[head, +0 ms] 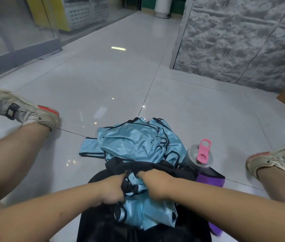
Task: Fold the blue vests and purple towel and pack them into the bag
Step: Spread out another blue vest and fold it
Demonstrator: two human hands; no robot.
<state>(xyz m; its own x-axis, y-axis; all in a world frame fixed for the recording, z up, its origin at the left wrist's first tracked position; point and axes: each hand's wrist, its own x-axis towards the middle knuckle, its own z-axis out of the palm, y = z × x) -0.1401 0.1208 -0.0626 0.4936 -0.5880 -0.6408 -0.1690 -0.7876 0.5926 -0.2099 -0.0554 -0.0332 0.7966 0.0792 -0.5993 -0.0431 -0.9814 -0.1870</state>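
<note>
Seated on a tiled floor, a person's left hand point(111, 186) and right hand point(153, 180), fingers curled, grip a crumpled shiny light-blue vest point(147, 212) over a black fabric bag point(147, 165), seemingly handling it at the opening. A purple towel point(209, 179) lies at the bag's right. Beyond lie more blue vests point(133, 142) in an unfolded heap, beside a grey bottle with a pink lid point(200, 155).

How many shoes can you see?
2. The left shoe is on the tiled floor at the far left; the right shoe is at the far right edge, partly cut off.
</note>
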